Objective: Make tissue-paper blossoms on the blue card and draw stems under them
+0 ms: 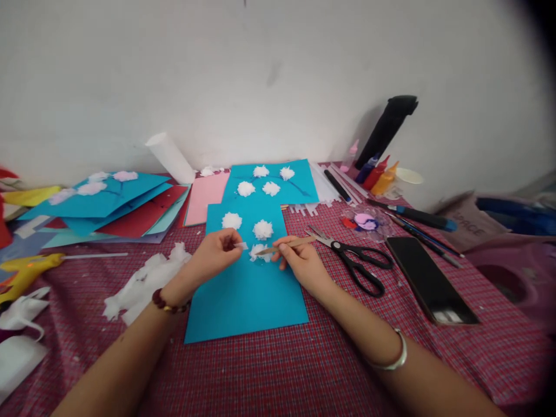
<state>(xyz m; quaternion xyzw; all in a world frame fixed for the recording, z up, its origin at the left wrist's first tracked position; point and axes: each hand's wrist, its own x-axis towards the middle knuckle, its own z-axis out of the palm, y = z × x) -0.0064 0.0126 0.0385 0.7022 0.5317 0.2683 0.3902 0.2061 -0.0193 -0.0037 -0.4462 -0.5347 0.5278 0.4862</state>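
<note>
Left hand [217, 253] pinches a tissue scrap [242, 246]; right hand [302, 263] grips a stick [299, 241] pen-style, likely for fine control, tip at the flower [260, 248] between them. Beneath, the card [247, 310] lies flat, presumably for steadiness.

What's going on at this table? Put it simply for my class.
A person is working on a blue sheet bearing three white puffs. The right hand holds a thin stick, its tip at the nearest puff. The left hand pinches a white scrap beside that puff. Behind lies another blue sheet with four puffs.
</note>
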